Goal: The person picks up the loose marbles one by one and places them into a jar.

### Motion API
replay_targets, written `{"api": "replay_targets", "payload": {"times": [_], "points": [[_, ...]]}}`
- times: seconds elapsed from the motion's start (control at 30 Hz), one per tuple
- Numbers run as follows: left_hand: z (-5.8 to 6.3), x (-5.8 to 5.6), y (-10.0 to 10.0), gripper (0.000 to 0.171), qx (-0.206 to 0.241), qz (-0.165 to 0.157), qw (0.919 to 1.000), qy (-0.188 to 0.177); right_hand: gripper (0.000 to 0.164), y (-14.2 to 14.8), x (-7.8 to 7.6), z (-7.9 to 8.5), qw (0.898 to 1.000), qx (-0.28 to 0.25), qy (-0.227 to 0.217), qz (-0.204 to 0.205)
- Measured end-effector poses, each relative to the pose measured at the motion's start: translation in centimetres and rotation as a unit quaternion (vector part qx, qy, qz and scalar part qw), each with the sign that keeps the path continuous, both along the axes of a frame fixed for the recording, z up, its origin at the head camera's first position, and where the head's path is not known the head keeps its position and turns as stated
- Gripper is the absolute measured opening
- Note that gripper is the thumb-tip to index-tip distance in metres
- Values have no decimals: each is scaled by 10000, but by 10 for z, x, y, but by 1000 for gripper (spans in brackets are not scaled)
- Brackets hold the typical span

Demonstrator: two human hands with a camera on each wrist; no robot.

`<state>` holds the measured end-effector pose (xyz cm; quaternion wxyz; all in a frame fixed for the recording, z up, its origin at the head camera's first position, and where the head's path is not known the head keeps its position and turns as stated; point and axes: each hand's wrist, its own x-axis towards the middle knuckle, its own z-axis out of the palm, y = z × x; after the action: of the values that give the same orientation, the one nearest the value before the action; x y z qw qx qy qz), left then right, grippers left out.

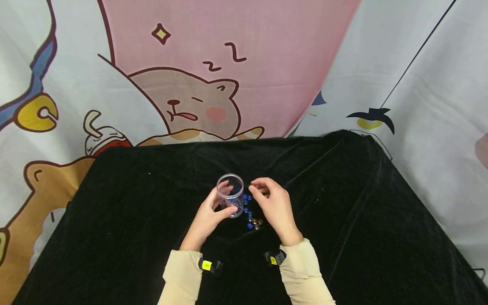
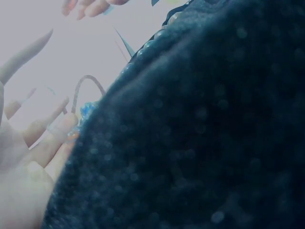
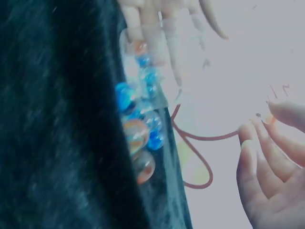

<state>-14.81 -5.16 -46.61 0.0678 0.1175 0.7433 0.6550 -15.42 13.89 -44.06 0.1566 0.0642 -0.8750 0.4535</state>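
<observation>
My left hand [image 1: 209, 214] grips a clear plastic jar [image 1: 235, 196], thumb on the near side and fingers round the far side. The jar stands upright with its mouth uncovered. Through its wall, the right wrist view shows a few marbles, blue [image 3: 150, 76] and orange [image 3: 139, 46], low inside. To the right of the jar, my right hand [image 1: 276, 205] pinches a small orange-brown marble [image 3: 269, 118] between thumb and fingertips, raised near rim height. Several blue marbles [image 1: 250, 214] lie in a line on the cloth between both hands, with a few amber ones [image 1: 260, 221] at the near end.
A black velvety cloth [image 1: 133, 237] covers the table, with soft folds on its right side. Behind it hangs a cartoon-printed curtain [image 1: 289, 51]. Dark cloth fills much of the left wrist view.
</observation>
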Motion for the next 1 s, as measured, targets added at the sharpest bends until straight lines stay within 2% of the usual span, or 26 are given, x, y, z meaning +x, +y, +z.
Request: {"api": "replay_targets", "payload": {"times": [0.27, 0.6, 0.73, 0.87, 1.0], "points": [[1, 0, 0, 62, 54, 7, 10000, 42, 21, -8, 4, 10, 9988, -397, 268, 56], [1, -1, 0, 62, 129, -51, 9998, 136, 24, -22, 9, 14, 9920, -1054, 254, 646], [0, 0, 0, 63, 83, -1, 9999, 99, 25, -27, 9, 12, 9916, -1019, 203, 769], [1, 1, -1, 63, 1, 19, 10000, 23, 25, -28, 10, 9, 9926, -961, 154, 727], [0, 1, -1, 60, 131, -104, 9997, 163, 24, -28, 9, 9, 9931, -924, 130, 708]]}}
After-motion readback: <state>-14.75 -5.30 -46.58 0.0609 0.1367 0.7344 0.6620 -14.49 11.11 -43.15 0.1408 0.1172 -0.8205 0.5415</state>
